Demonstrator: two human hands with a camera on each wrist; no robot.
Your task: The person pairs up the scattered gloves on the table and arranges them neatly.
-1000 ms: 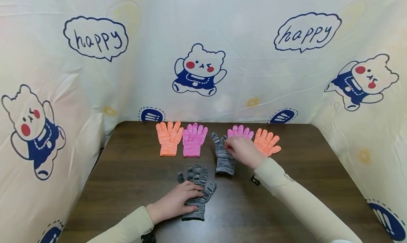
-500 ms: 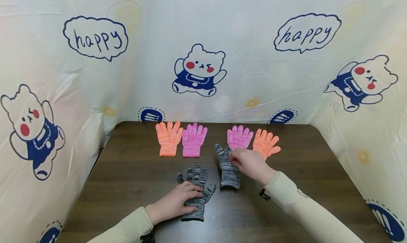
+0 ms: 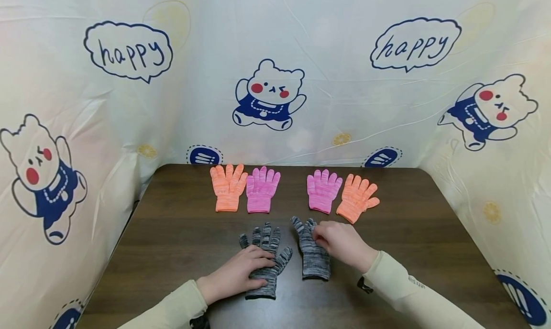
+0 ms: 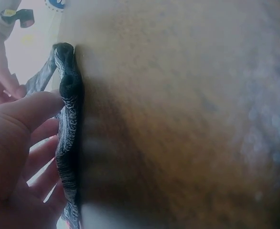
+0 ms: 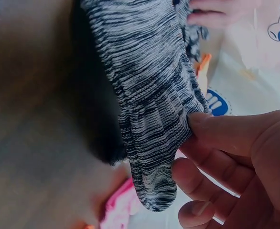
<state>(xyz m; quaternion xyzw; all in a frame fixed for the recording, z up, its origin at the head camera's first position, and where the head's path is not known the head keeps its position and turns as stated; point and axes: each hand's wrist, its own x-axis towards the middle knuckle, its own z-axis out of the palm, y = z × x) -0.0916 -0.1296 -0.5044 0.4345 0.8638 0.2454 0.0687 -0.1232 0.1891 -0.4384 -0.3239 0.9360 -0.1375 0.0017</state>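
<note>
Nearest, we see the left hand (image 3: pixel 238 271) resting loosely on a gray glove (image 3: pixel 269 273) spread on the tabletop (image 3: pixel 172 252); the right hand (image 3: pixel 342 240) pinches the second gray glove (image 3: pixel 315 259) close by, that pair nearly together, we judge. Beyond, pink gloves (image 3: pixel 260 192) and orange gloves (image 3: pixel 227 190) lie untouched, not yet paired.

Your left hand (image 3: pixel 241 274) rests on a grey glove (image 3: pixel 269 275) on the bench (image 3: pixel 176 243); your right hand (image 3: pixel 344 243) pinches a second grey glove (image 3: pixel 315 263) just beside it. Beyond them, two pink gloves (image 3: pixel 260 191) lie between two orange gloves (image 3: pixel 227 190).
</note>
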